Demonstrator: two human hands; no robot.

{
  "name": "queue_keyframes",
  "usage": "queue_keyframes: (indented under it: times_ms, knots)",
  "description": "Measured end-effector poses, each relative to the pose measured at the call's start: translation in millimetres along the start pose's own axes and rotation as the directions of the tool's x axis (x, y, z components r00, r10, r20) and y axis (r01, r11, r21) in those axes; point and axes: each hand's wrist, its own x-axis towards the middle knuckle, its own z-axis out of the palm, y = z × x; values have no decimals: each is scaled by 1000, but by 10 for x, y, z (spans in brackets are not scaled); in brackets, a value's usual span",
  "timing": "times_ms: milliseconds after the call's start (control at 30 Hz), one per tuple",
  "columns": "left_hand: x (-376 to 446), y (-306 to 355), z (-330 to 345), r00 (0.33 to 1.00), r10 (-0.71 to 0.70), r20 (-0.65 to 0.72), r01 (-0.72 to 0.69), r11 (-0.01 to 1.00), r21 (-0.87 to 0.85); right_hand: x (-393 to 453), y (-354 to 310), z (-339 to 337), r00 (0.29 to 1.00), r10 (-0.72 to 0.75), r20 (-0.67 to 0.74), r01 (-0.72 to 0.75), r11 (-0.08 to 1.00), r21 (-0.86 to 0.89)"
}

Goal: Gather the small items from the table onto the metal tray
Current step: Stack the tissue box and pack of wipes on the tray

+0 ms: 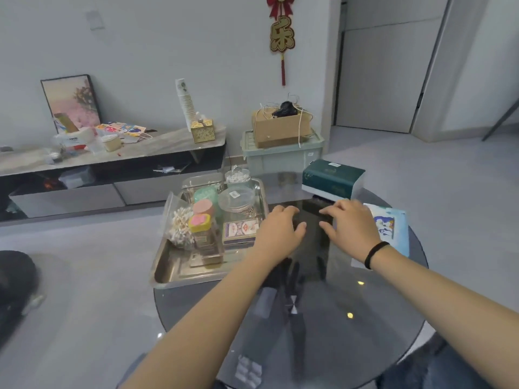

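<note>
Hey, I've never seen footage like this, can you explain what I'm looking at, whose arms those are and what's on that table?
There is no machine: one picture from a camera worn on a person's head, looking down at their bare arms. The left hand and right hand hover over a dark glass table, fingers spread, holding nothing. At the left sits a metal tray already holding cotton swabs, small jars and a card box. A green tissue pack and a blue packet lie off the tray.

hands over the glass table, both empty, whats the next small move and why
Probably move the right hand to the blue wipes packet just beside it and lift it toward the metal tray. Both hands are open over bare glass, left hand by the tray edge; the packet and the green tissue pack are off the tray.
</note>
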Motion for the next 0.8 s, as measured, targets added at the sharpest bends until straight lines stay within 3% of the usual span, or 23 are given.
queue_keyframes:
  times_ms: [100, 233, 300, 367, 467, 533, 600, 667, 733, 800]
  knots:
    - [286, 192, 189, 998, 5, 62, -5, 1000, -1, 6, 286, -30, 959, 250, 131, -202, 932, -302]
    - [682, 403, 416, 995, 7, 99, -4, 1000, -31, 111, 549, 27, 815, 444, 372, -374, 894, -248]
    - [888, 458, 498, 996, 22, 84, -19, 999, -33, 172, 608, 64, 801, 427, 419, -371, 904, -211]
    - [1104, 438, 533, 998, 43, 54, -43, 999, 6, 217, 680, 104, 843, 332, 423, -276, 942, -189]
    - [1427, 358, 537, 994, 97, 51, -103, 985, 135, 265, 850, 119, 902, 40, 429, -55, 998, 22]
    - [1634, 306, 520, 984, 139, 112, -162, 957, 239, 270, 931, 79, 907, -79, 414, -3, 981, 193]
    - [1815, 257, 499, 964, 164, 210, -226, 920, 319, 235, 957, 64, 920, -52, 389, -30, 979, 201]
    - [1965, 211, 517, 938, 182, 295, -283, 893, 349, 181, 964, 80, 933, 82, 350, -119, 989, 85]
    - [2084, 194, 558, 926, 220, 306, -339, 840, 423, 166, 975, 82, 915, 185, 358, -209, 977, 29]
    - [2149, 241, 548, 927, 275, 254, -373, 729, 574, 180, 994, 84, 902, 158, 401, -196, 979, 55]
